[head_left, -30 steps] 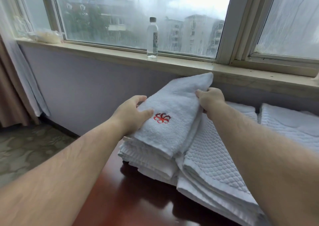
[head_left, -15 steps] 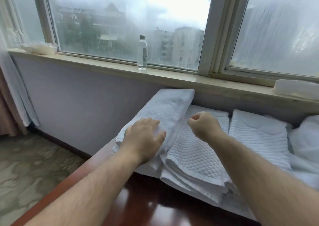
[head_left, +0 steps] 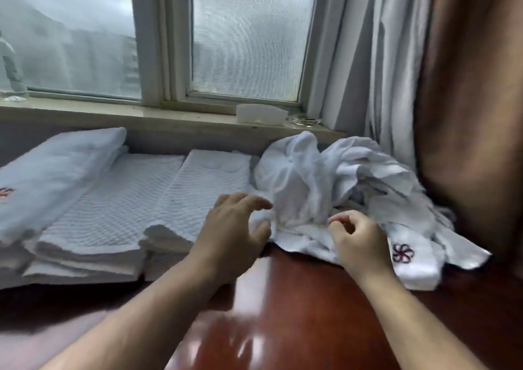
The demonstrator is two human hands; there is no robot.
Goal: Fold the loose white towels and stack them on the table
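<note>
Two empty hands: my left hand (head_left: 235, 228) spread, my right hand (head_left: 359, 242) loosely curled, both at the near edge of the loose towels (head_left: 325, 177) heaped on the table (head_left: 297, 313) beside the folded stacks (head_left: 113, 205). Best pinch one hem and draw a single towel clear.

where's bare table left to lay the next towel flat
The bare table in front, bordered by the folded stacks at left and the loose towel pile at right. The back strip under the windowsill is crowded: stacks and pile fill it side by side.
</note>
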